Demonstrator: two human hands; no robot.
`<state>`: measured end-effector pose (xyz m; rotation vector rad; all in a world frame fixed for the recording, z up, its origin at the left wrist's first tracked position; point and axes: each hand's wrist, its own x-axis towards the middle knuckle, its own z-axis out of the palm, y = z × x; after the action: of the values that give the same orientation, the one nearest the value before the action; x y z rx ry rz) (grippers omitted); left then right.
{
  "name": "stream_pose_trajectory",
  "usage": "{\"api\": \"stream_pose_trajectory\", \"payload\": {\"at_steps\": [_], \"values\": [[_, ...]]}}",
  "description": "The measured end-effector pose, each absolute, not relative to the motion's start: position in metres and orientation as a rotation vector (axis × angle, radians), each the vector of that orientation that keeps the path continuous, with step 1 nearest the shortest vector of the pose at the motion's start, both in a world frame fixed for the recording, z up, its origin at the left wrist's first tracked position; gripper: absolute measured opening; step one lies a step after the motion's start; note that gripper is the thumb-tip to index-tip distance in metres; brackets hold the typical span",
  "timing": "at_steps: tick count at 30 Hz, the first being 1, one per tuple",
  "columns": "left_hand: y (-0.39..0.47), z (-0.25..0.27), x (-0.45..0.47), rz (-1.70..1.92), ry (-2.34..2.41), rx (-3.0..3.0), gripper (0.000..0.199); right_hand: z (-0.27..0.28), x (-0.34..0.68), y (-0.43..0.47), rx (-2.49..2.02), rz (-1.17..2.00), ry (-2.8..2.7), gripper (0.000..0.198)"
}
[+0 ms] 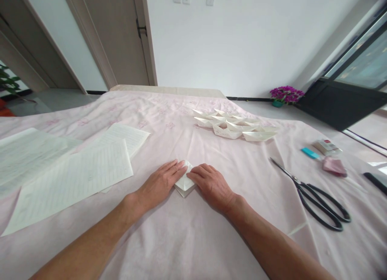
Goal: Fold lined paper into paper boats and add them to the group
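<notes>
A small piece of white paper folded into a diamond [185, 184] lies on the cloth in front of me, its layers parting at the near corner. My left hand [165, 179] is closed over its left edge, fingers close together and pressed onto the paper. From the other side my right hand [211, 185] holds the right edge, its fingers bent and bunched. The fingers cover both side corners of the paper. Beyond my hands, several folded paper boats [228, 131] stand close together on the cloth.
Lined paper sheets [87, 179] overlap on the left. To the right lie black-handled scissors [314, 199], partly opened, a blue eraser-like block [310, 153], a small clear-wrapped package [326, 147] and a pink cloth piece [334, 166]. The pink tablecloth [169, 239] is wrinkled.
</notes>
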<state>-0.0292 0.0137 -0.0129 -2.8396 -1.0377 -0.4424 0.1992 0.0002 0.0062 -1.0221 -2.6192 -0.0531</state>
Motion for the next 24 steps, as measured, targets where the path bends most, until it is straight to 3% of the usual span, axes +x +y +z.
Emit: {"api": "stream_pose_trajectory", "payload": {"at_steps": [13,24], "values": [[0.005,-0.013,-0.042,-0.354,-1.011,-2.77,0.049,0.009,0.199,-0.006,-0.966,-0.131,-2.642,0.025],[-0.005,-0.011,-0.046,-0.497,-0.874,-2.756,0.047,0.005,0.205,-0.009,-0.836,-0.148,-2.577,0.018]]}}
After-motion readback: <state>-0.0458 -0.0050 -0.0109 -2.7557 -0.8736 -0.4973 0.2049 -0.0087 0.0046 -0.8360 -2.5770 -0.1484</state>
